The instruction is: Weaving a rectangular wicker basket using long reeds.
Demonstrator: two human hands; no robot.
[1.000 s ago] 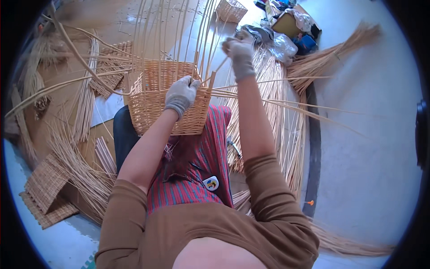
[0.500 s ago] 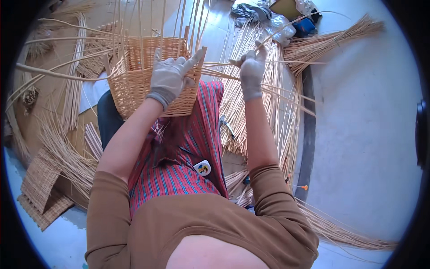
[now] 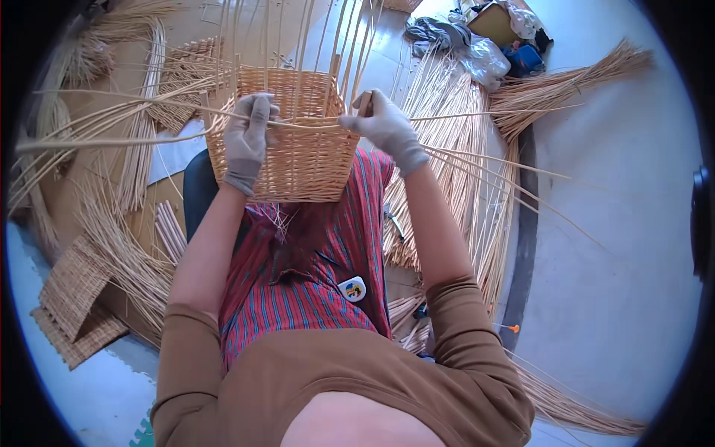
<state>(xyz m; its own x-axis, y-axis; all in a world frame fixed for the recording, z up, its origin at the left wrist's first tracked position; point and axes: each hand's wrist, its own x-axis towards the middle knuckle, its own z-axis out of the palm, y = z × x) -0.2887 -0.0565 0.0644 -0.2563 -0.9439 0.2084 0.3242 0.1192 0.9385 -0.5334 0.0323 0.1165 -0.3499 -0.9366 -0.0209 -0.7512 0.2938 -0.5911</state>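
A partly woven tan rattan basket rests on the striped red cloth over my lap, long upright stakes rising from it. My gloved left hand grips rattan strands lying across the front rim near its left side. At the right front corner, my gloved right hand is closed on the strands beside a short stake. Loose reed ends stick out horizontally past both hands.
Reed bundles lie ahead to the right, another beyond them. Woven mats and loose reeds lie to the left. Bags and cloths are piled at the back. A small white case rests on the cloth.
My left hand has moved left along the rim. My right hand has come down and left from its raised position to the corner. A strand now lies across the basket's front.
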